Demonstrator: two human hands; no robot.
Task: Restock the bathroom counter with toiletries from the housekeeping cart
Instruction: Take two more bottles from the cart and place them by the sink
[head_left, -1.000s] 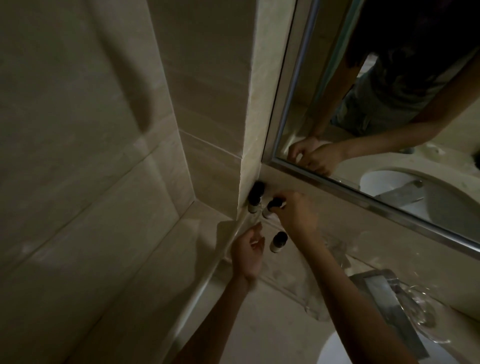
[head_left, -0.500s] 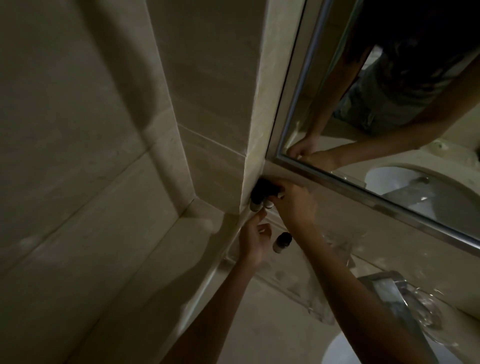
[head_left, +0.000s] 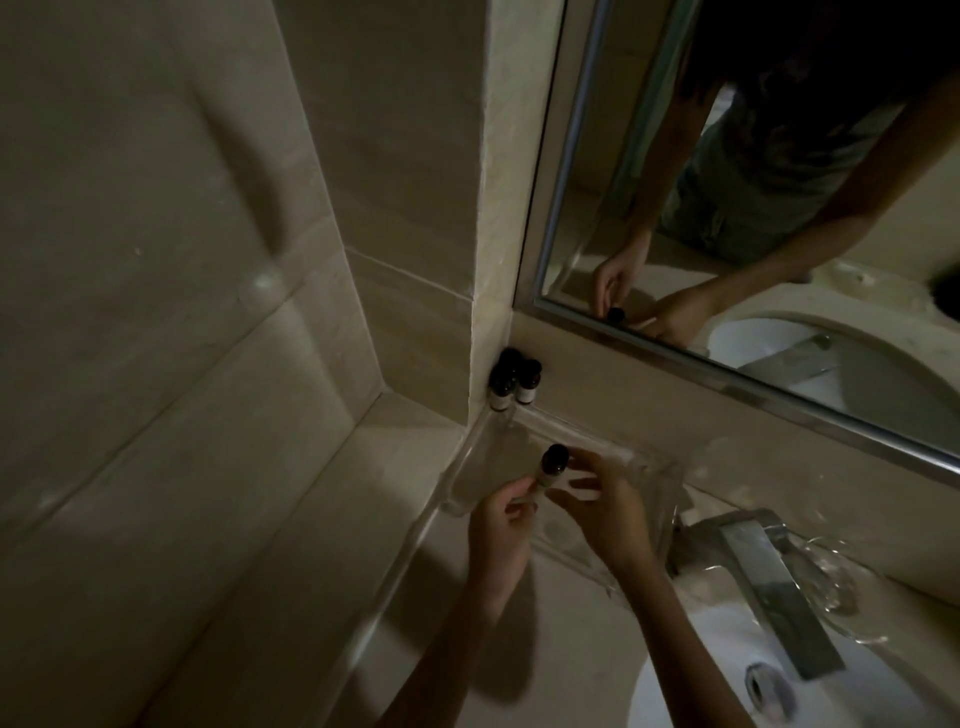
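A tiled wall (head_left: 156, 312) fills the left side. In the corner where it meets the mirror wall, a cluster of small dark-capped corner bottles (head_left: 511, 382) stands upright at the far end of a clear tray (head_left: 460, 478); whether they stand inside it cannot be told. The tray lies on the bench (head_left: 571, 649) along the wall.

The left hand (head_left: 501, 525) reaches over the tray's near part, its fingers (head_left: 519, 491) pinching the lower end of one more bottle (head_left: 549, 470), which is held above the tray, cap tilted away from the person. Just right of it, the right hand (head_left: 608, 514) has its fingers (head_left: 589, 460) spread and released around the bottle; whether they touch it cannot be told.

Further right are a flat metal tap (head_left: 769, 577), a white basin (head_left: 701, 670) and a clear glass (head_left: 831, 577). The mirror (head_left: 597, 156) above reflects both hands and the bottle.
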